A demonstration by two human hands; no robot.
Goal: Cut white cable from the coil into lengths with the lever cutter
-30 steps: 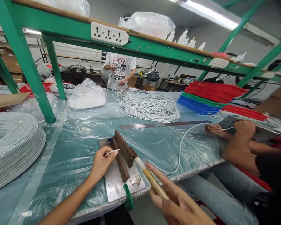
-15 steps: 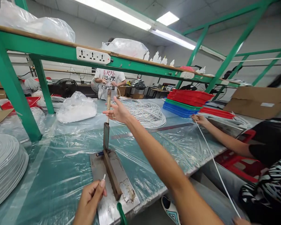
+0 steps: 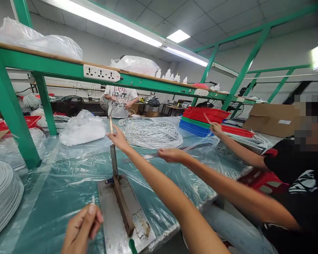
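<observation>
My right hand (image 3: 117, 138) grips the wooden handle (image 3: 110, 124) of a lever cutter, whose arm (image 3: 113, 159) stands raised almost upright. The cutter's rusty fixed blade (image 3: 123, 207) sits on a metal base plate (image 3: 108, 218) at the table's near edge. My left hand (image 3: 81, 227) is low at the plate's left side, pinching a short piece of white cable (image 3: 93, 200) that sticks up between the fingers. A co-worker sits on my right, one hand (image 3: 172, 154) resting by a long steel ruler (image 3: 153, 155), the other hand (image 3: 216, 128) further back.
A big loose coil of white cable (image 3: 151, 132) lies mid-table, another coil (image 3: 2, 194) at the left edge. A plastic bag (image 3: 82, 128) sits by a green post (image 3: 7, 106). Stacked red, green and blue trays (image 3: 201, 120) stand at the back right. A person stands beyond the table.
My right hand has swung the cutter lever from lying down to upright. My left hand has pulled back from the blade with the short cable piece. The co-worker's hand has moved onto the ruler.
</observation>
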